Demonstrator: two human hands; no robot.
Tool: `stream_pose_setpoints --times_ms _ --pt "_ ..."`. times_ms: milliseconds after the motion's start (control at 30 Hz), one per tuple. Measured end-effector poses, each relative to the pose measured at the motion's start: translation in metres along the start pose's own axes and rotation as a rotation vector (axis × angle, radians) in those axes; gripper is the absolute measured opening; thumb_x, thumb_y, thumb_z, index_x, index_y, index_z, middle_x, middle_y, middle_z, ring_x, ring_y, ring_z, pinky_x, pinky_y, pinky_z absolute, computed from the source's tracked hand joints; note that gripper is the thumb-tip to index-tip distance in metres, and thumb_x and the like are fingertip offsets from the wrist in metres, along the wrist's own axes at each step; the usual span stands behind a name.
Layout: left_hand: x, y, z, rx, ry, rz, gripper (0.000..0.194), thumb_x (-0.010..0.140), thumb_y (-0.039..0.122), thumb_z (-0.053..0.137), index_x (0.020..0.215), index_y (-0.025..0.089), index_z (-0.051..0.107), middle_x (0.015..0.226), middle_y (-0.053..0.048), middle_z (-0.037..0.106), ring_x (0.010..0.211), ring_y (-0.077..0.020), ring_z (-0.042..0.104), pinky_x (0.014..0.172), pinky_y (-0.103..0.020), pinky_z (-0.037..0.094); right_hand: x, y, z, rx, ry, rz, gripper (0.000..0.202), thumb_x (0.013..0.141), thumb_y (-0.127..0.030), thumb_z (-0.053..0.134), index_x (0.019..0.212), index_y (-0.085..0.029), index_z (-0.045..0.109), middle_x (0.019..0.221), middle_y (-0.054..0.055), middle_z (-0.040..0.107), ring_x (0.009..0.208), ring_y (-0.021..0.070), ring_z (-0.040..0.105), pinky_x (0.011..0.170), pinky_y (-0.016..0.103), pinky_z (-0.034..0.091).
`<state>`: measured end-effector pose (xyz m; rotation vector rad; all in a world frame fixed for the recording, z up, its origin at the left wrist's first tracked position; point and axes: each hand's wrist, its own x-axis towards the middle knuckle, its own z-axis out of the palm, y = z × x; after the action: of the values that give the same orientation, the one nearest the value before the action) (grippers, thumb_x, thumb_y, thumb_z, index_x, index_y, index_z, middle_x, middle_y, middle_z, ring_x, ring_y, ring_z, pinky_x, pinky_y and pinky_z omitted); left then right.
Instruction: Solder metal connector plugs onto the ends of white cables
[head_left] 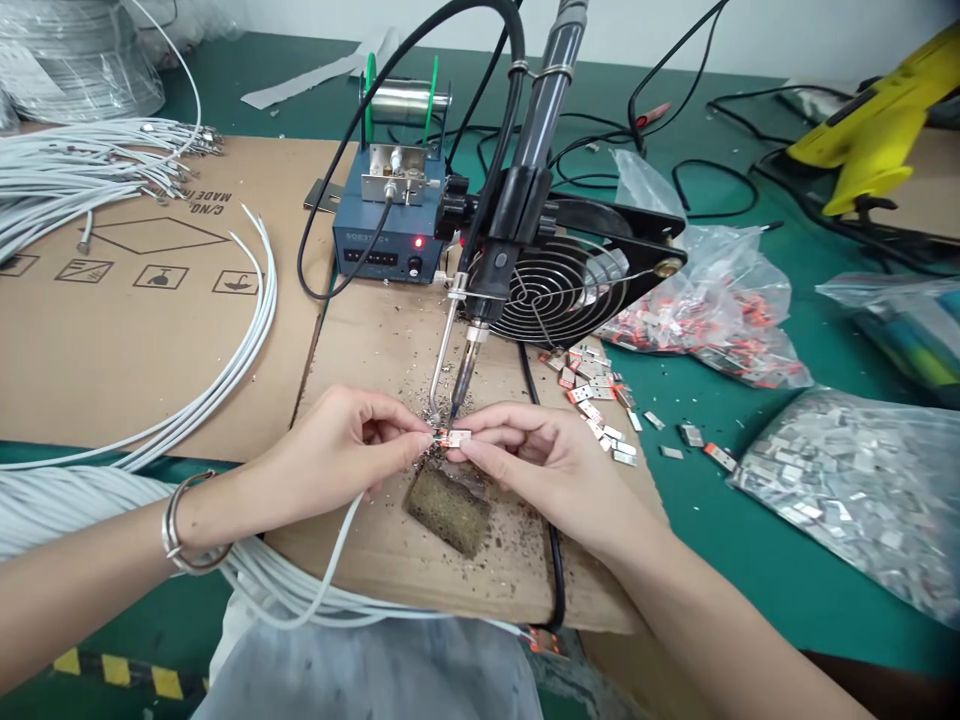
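My left hand (367, 445) pinches the end of a white cable (345, 535), which runs down from under the palm. Between thumb and fingers, my right hand (540, 455) grips a small metal-and-orange connector (455, 438). The cable end and the connector meet right under the tip of a soldering iron (466, 365) clamped on a stand. A thin metal feed tube (444, 350) points down at the same spot. Fingers partly cover the joint, so I cannot tell whether the tip touches it. Just below lies a brown sponge (448, 508).
A blue solder feeder (386, 230) with a wire spool stands behind, beside a black fan (559, 285). Loose connectors (592, 390) lie to the right, near bags of orange parts (735, 310) and metal parts (847, 490). White cable bundles (75, 160) lie left. A yellow glue gun (870, 130) is far right.
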<state>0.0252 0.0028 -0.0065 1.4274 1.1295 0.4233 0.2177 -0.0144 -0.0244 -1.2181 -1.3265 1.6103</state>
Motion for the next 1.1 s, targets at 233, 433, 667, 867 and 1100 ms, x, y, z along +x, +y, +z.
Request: stream_pose_setpoints --times_ms 233,433,667,867,1100 --pt "-0.001 0.001 0.001 -0.023 0.003 0.005 0.021 0.079 0.032 0.056 0.083 0.015 0.069 0.052 0.004 0.047 0.040 -0.0047 0.040 0.034 -0.013 0.040 -0.001 -0.003 -0.003 0.023 -0.020 0.017 0.011 0.073 -0.024 0.068 0.081 -0.017 0.065 0.075 0.005 0.071 0.071 0.0147 0.067 0.061 0.020 0.052" --pt "-0.002 0.000 0.002 0.036 0.003 0.006 0.020 0.080 0.031 0.056 0.083 0.016 0.068 0.052 0.004 0.049 0.041 -0.0045 0.041 0.037 -0.013 0.037 -0.001 -0.002 0.000 -0.066 0.013 -0.007 0.010 0.072 -0.023 0.066 0.080 -0.016 0.065 0.069 0.004 0.069 0.062 0.0139 0.063 0.052 0.021 0.048" --pt "0.000 -0.002 0.002 0.122 0.005 0.034 0.019 0.080 0.031 0.055 0.081 0.017 0.069 0.051 0.004 0.049 0.041 -0.0049 0.042 0.037 -0.014 0.035 0.001 0.007 0.009 -0.263 0.112 -0.083 0.013 0.074 -0.028 0.065 0.075 -0.015 0.065 0.061 0.003 0.063 0.050 0.0119 0.053 0.042 0.021 0.038" --pt "0.000 0.000 0.002 0.092 0.000 0.015 0.020 0.080 0.030 0.055 0.081 0.015 0.068 0.050 0.004 0.048 0.040 -0.0049 0.041 0.036 -0.014 0.035 0.002 0.004 0.005 -0.209 0.077 -0.078 0.010 0.073 -0.025 0.063 0.076 -0.016 0.065 0.064 0.003 0.066 0.053 0.0129 0.056 0.044 0.022 0.042" --pt "-0.001 0.001 0.002 -0.020 -0.006 -0.026 0.019 0.079 0.030 0.056 0.082 0.015 0.068 0.048 0.005 0.046 0.039 -0.0047 0.041 0.035 -0.014 0.036 -0.001 -0.004 -0.001 -0.071 0.006 -0.010 0.009 0.074 -0.025 0.065 0.078 -0.017 0.066 0.073 0.005 0.070 0.067 0.0149 0.065 0.056 0.022 0.050"
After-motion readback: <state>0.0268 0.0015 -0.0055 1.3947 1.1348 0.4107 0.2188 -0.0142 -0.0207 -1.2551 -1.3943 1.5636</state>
